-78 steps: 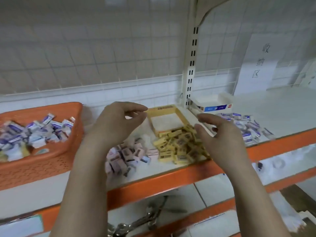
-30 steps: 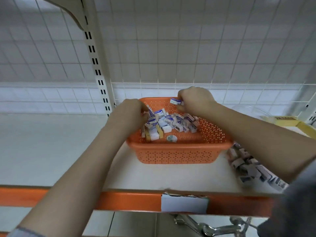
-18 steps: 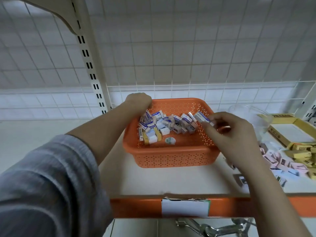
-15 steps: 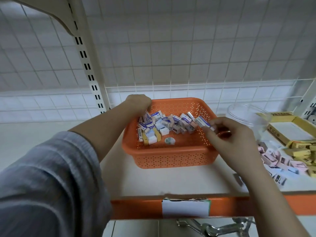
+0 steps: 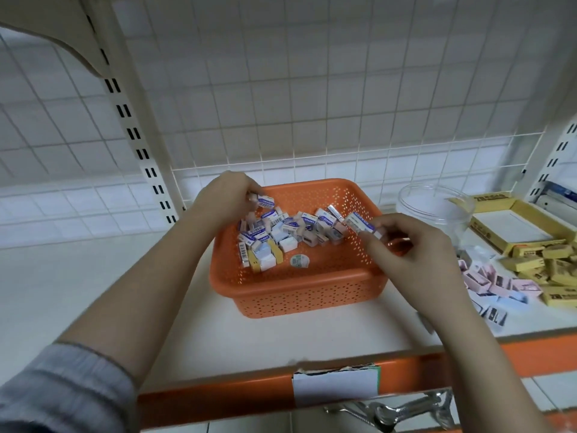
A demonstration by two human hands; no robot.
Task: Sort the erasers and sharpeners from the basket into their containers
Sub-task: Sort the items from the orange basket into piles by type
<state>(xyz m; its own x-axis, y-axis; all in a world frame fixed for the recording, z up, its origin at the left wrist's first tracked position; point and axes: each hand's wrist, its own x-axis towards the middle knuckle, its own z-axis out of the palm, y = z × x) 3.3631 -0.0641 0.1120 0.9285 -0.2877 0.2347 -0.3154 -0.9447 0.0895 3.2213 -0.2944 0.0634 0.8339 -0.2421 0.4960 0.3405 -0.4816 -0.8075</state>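
Over the orange basket (image 5: 299, 295), the left hand (image 5: 226, 195) pinches an eraser (image 5: 265, 202) at its ten o'clock corner; the right hand (image 5: 409, 254) holds another eraser (image 5: 359, 222) at three o'clock. Carry both towards the containers at three o'clock, probably the clear tub (image 5: 432, 207), keeping each pinch firm.

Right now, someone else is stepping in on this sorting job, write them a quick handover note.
Left hand pinches an eraser at the orange basket's back left.
Right hand pinches another eraser over its right rim.
Done: pink packets and yellow boxes piled on the shelf, right.
Left: many erasers in the basket; clear tub and yellow tray look empty.
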